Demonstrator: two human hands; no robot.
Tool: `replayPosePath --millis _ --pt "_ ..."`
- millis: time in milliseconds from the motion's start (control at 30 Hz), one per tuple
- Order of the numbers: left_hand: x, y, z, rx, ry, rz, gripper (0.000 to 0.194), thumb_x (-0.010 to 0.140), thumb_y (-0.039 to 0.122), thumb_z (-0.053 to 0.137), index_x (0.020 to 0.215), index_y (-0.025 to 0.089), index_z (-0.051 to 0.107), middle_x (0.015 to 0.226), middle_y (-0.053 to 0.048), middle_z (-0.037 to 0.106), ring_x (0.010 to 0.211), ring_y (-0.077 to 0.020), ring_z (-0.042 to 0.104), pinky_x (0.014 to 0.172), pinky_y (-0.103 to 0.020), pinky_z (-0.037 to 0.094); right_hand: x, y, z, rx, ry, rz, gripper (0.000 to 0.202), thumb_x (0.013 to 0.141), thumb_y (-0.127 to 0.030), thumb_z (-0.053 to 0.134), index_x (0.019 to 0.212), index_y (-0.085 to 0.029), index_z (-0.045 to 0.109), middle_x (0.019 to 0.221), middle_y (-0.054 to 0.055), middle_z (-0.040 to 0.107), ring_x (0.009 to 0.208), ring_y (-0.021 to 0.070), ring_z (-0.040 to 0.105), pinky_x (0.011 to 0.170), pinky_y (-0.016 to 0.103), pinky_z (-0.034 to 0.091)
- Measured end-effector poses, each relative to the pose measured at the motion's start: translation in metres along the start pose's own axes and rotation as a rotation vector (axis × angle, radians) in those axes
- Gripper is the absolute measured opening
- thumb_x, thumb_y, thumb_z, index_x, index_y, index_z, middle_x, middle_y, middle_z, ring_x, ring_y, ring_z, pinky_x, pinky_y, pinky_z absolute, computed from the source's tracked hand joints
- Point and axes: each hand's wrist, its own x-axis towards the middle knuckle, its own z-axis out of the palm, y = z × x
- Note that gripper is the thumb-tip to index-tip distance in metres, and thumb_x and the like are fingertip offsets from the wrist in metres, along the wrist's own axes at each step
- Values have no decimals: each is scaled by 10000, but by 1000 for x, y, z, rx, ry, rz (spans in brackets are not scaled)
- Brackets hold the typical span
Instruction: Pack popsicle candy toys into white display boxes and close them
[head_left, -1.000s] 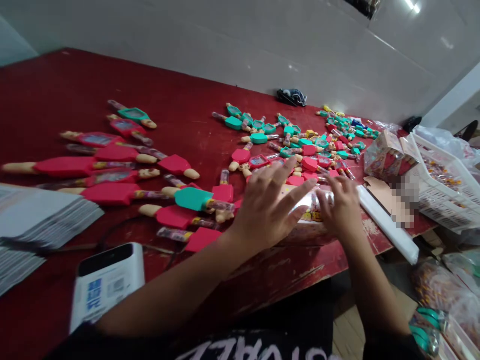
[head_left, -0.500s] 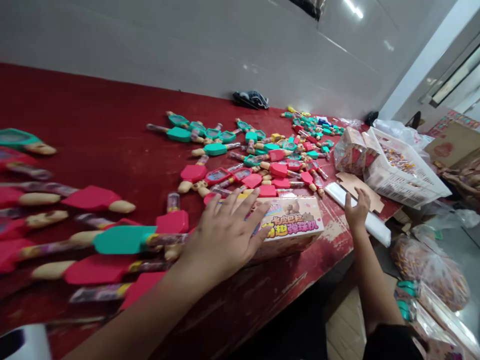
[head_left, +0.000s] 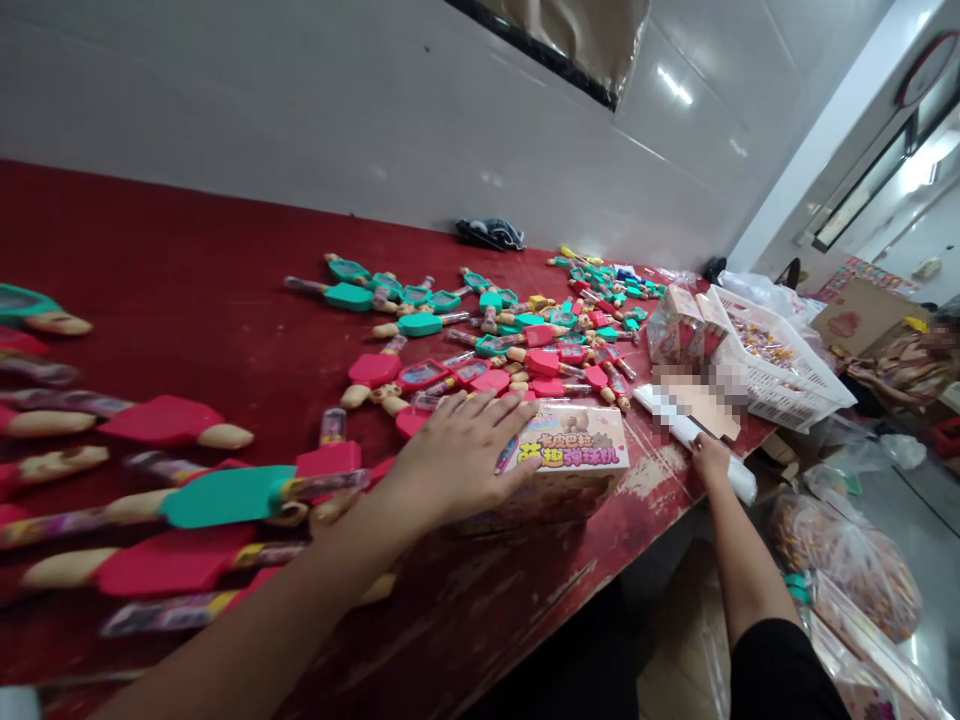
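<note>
Resting left hand (head_left: 465,455), splayed, grasping nothing, across printed pink-and-cream cardboard box (head_left: 566,455) standing on red tabletop (head_left: 225,250); probably handling light, stiff, crushable, gripping best at opposite walls. Touching long white plastic-film bundle (head_left: 741,480) with right hand (head_left: 710,459); cannot tell finger closure.

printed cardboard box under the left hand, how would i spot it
Find the large red table. Near its front edge, under the left bare hand, sits the printed cardboard box. Unlike the red and green paddle-shaped toys, it shows large lettering.
</note>
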Motion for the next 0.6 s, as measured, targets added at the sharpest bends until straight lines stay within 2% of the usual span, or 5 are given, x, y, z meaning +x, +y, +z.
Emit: replayPosePath --millis 300,400,433,500,600 --pt "2 -1 3 -45 33 -27 701 819 528 430 1327 48 477 1355 -178 472 1277 -368 404 1089 -569 254 -6 -49 -146 270 521 -41 296 969 -293 316 786 -149 499 679 54 532 645 165 493 608 280 320" --pt "-13 4 1 -247 272 65 588 832 517 447 1197 78 591 1279 -180 541 1226 -355 470 1085 -568 279 -72 -85 -191 428 692 -195 367 990 -310 221 690 -197 400 611 5 468 592 136 460 580 253 329" --pt "-21 10 2 -373 387 82 507 850 488 452 1137 107 624 1236 -161 578 1194 -324 508 1085 -534 308 -104 -98 -198 583 786 -389 358 980 -321 282 657 -203 379 573 -13 436 540 124 419 547 249 314" --pt "-39 29 9 -706 558 42 356 886 423 463 1008 158 665 1097 -106 654 1071 -247 596 1027 -418 419 -173 -125 -198 789 803 -793 315 955 -296 398 655 -202 384 539 -40 405 487 102 380 507 242 294" --pt "-66 66 27 -1261 479 -186 338 876 465 517 949 177 676 878 -70 687 818 -209 654 762 -314 544 -257 -164 -170 1097 655 -1263 304 971 -293 386 683 -198 404 498 -61 372 426 74 345 442 228 277"
